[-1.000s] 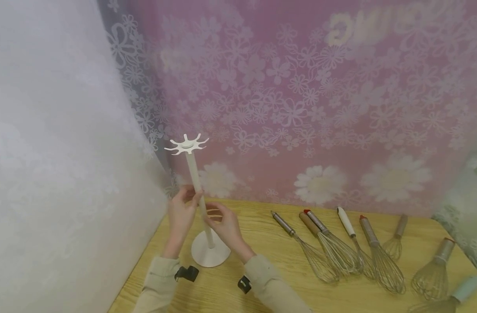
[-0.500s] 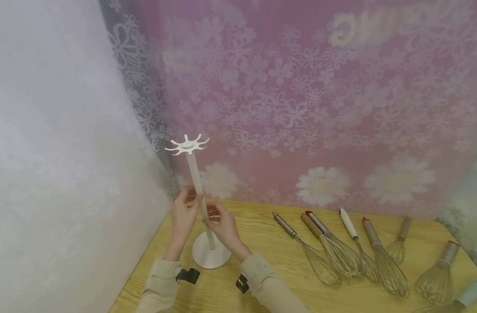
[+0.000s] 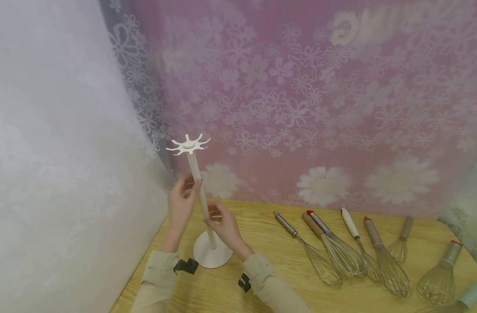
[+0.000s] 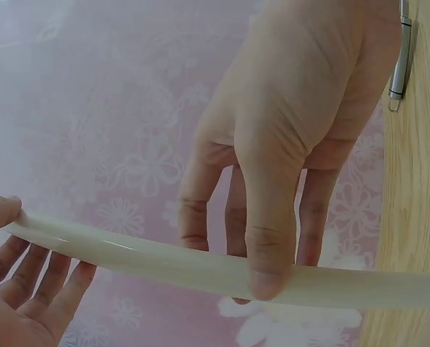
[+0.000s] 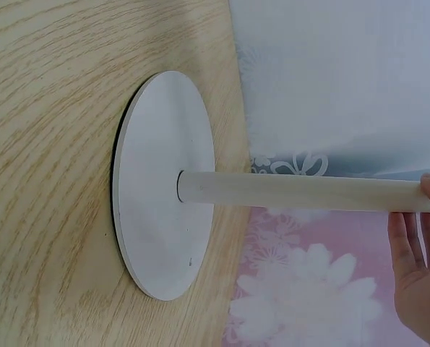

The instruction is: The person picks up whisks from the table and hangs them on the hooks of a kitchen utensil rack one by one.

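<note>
A white hook stand (image 3: pixel 194 165) stands upright on the wooden table, with a star-like ring of hooks (image 3: pixel 188 145) on top and a round flat base (image 3: pixel 203 259) at the foot. About midway up the pole, my left hand (image 3: pixel 180 208) pinches it between thumb and fingers. Lower down, my right hand (image 3: pixel 226 226) holds the same pole, its thumb in front and fingers behind. Both grips show in the left wrist view, the left hand (image 4: pixel 27 303) at the edge and the right hand (image 4: pixel 287 108) in the middle. The right wrist view shows the pole (image 5: pixel 294 191) set in the base.
Several whisks lie on the table (image 3: pixel 258 243) to the right, including a steel one (image 3: pixel 286 224), a white-handled one (image 3: pixel 349 222) and a teal-handled one (image 3: pixel 473 293). A white wall (image 3: pixel 66 152) rises close on the left, a pink floral backdrop (image 3: pixel 269 143) behind.
My left hand has moved up the pole a little. The right hand stays at about the same spot on it, and the stand has not visibly moved on the table.
</note>
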`<state>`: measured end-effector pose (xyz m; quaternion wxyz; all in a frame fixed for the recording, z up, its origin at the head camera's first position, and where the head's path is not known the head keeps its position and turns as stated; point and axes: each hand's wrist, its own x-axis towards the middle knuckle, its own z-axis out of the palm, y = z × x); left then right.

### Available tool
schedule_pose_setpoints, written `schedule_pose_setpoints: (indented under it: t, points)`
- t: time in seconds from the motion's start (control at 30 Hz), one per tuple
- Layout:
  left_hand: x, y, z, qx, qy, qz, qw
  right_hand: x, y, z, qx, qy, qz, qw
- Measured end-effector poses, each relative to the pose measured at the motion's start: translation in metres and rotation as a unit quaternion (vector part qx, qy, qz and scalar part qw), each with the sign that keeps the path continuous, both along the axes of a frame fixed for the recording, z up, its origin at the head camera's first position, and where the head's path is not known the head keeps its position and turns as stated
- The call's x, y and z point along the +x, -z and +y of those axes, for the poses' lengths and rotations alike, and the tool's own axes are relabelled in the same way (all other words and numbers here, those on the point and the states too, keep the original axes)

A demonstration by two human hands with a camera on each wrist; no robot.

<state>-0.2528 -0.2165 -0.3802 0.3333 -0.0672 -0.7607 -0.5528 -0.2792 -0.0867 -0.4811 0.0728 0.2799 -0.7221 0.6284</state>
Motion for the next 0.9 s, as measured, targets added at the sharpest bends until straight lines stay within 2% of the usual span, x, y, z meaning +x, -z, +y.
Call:
schedule_pose_setpoints:
  t: [0.23, 0.47, 0.67, 0.9]
  points:
    - [0.001, -0.004, 0.002, 0.003, -0.005, -0.004, 1.0, -0.001, -0.002, 0.003, 0.027, -0.004, -0.01, 0.9996]
    - [0.024, -0.027, 0.016, -0.007, -0.007, -0.004, 0.9999, -0.002, -0.002, 0.005, 0.029, -0.015, -0.012, 0.9994]
    - [0.028, -0.03, 0.02, -0.006, -0.014, -0.004, 0.9999, -0.004, -0.001, 0.008, 0.022, -0.022, -0.002, 0.9995]
    - [0.028, -0.031, 0.021, -0.012, -0.006, 0.0, 0.9999, -0.001, -0.004, 0.01, 0.03, -0.015, 0.004, 0.9994]
